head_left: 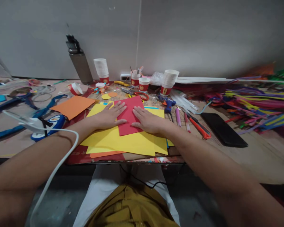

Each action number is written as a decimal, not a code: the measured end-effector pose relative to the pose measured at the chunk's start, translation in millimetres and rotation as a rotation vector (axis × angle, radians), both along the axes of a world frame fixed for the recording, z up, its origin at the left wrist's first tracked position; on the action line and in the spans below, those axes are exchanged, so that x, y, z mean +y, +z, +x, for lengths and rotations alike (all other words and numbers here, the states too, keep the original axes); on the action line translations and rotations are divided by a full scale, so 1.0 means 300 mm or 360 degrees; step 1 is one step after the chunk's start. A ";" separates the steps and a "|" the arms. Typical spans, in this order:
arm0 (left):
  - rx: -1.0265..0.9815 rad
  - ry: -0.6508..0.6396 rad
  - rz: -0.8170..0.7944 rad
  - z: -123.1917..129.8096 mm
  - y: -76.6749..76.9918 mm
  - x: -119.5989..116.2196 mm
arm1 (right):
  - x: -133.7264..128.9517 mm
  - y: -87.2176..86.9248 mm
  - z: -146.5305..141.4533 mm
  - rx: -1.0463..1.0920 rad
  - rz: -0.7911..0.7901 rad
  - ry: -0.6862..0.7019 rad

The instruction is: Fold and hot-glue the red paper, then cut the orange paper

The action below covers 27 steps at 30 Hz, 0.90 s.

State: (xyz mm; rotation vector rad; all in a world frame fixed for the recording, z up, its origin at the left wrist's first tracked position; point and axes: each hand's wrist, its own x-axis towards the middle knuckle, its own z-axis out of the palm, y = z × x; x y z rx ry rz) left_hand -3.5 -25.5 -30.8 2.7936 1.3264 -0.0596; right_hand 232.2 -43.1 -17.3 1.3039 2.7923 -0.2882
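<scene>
Hands: 2, both mine. Left hand: palm down, fingers extended, thumb apart, fingers flat on the left part of the red sheet. Right hand: likewise flat, thumb apart, fingers on its right part. I pinch nothing with either.

Red sheet: 1, centre of frame, lying on yellow sheets; these overlap, at least 2, exact count unclear. Orange sheet: 1, left of centre, beside the yellow; another orange edge shows beneath, lower centre.

Upper centre: cup stacks, 2 (left one, right one); upright single cups, 2, one with tools in it, one just in front. Tipped cup: 1, upper left. Paper discs, 2: yellow disc, orange disc.

Upper left: bottle, 1. Right of centre: glue gun, 1; pens, 2 (purple pen, pink pen). Farther right: phone, 1. Strips at right edge: blurred, uncountable.
</scene>
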 end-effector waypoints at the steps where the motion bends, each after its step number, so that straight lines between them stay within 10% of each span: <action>1: -0.0010 -0.0044 -0.0023 0.005 0.003 -0.008 | 0.006 0.012 0.016 -0.0001 -0.0011 -0.0033; 9: -0.0159 -0.0300 -0.0173 0.028 0.027 -0.056 | -0.015 0.141 0.089 0.0157 -0.0308 0.0195; 27: -0.0586 -0.0292 -0.0495 0.006 0.102 -0.035 | -0.048 0.137 0.074 0.0205 -0.0203 0.0244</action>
